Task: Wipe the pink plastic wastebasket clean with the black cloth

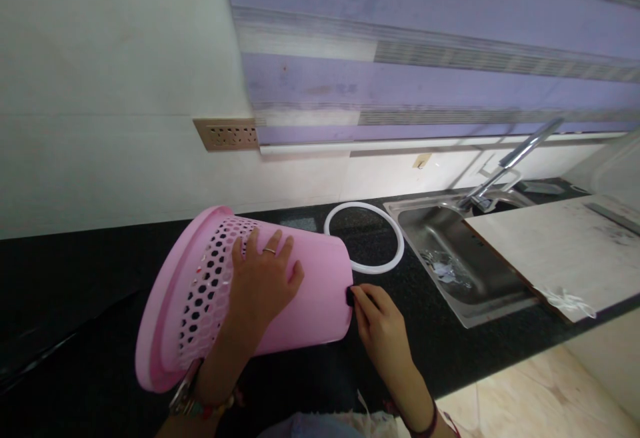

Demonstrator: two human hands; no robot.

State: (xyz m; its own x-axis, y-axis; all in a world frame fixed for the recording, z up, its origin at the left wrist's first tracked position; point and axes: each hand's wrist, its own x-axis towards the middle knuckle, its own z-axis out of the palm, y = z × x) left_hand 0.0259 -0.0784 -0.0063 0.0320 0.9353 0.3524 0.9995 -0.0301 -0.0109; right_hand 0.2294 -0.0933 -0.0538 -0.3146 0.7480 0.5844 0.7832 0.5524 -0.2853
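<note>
Black desk (430, 338) beside stainless sink (477, 265). On desk: pink perforated basket (317, 291), on its side, rim to the left. Left hand (263, 278): spread wide on basket. Right hand (383, 325): pinching small black piece (349, 296) at basket's base. White ring (374, 269) behind.

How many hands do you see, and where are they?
2. The left hand lies spread on the side of the pink basket; the right hand pinches a small black piece at the basket's base end.
</note>
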